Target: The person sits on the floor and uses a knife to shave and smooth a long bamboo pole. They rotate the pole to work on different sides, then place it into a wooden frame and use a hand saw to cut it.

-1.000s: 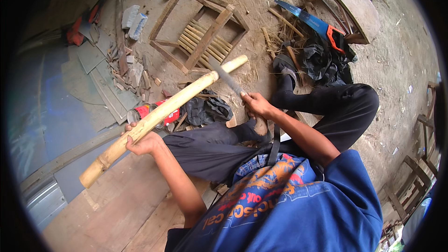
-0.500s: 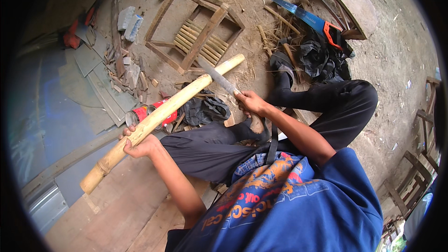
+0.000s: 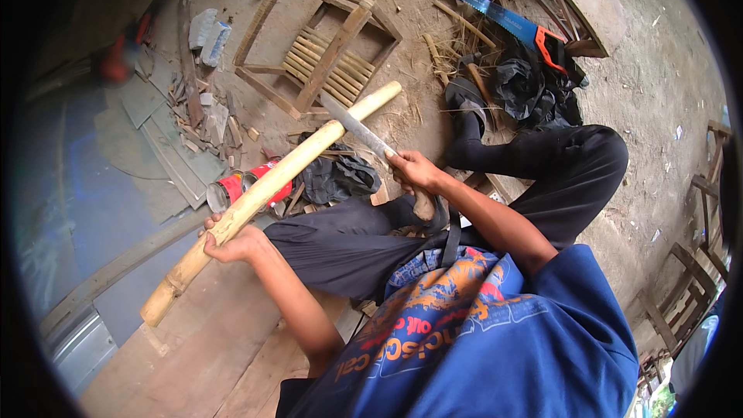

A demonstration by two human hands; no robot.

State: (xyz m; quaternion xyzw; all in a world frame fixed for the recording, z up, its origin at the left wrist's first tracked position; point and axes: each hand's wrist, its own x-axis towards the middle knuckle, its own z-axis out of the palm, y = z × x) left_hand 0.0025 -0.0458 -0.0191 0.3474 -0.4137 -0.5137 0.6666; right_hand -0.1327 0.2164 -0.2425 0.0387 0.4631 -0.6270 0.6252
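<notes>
looking at a pale bamboo pole held up on a slant, lower end over the upper-left edge of a wooden board, far end out above the dirt floor. pretty far along, at a guess: bare and yellowish down the visible side, with a darker ring at the node near the lower end. maybe just some rough patches left to smooth, but can't tell about the underside.

as for the grip, left hand curled snugly round the pole, no gap to speak of. right hand closed tight on a long grey blade, crossing the pole toward its far end, apparently touching.

just below the pole, red cans and a crumpled black bag. past the far end, a wooden frame with bamboo slats inside. farther right, a blue saw with an orange handle, near more black plastic.
</notes>
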